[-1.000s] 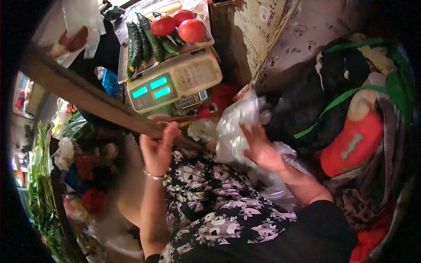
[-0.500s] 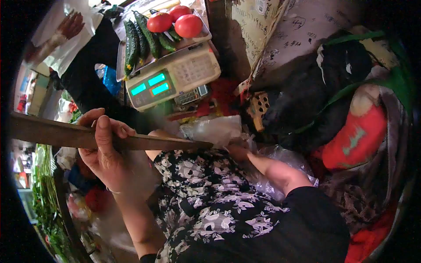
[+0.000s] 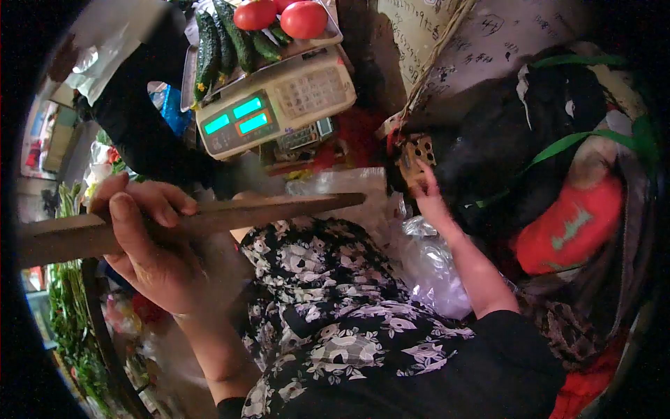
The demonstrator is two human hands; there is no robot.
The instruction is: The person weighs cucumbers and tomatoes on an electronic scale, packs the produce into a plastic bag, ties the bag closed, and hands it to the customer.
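Note:
My left hand [image 3: 143, 241] is closed around a long, flat brown strip [image 3: 279, 211] that tapers to a point on the right. Its wide end runs out past the left edge of view, so I cannot tell its exact kind. On the other side, my right hand [image 3: 427, 187] reaches forward with fingers stretched out, at the lower edge of a brown block with holes [image 3: 417, 155]. Whether the fingertips touch the block is unclear. Crumpled clear plastic bags [image 3: 436, 269] lie below the right forearm.
A digital scale [image 3: 279, 105] with lit displays carries cucumbers [image 3: 237, 42] and tomatoes [image 3: 304, 19]. A calculator [image 3: 306, 135] lies below it. Another person's dark sleeve [image 3: 139, 112] is at left, near green vegetables [image 3: 73, 335]. A red bundle [image 3: 576, 227] sits at right.
My right hand has left the plastic bags and moved up and forward to the holed block. My left hand has shifted slightly left, with the brown strip's tip now higher.

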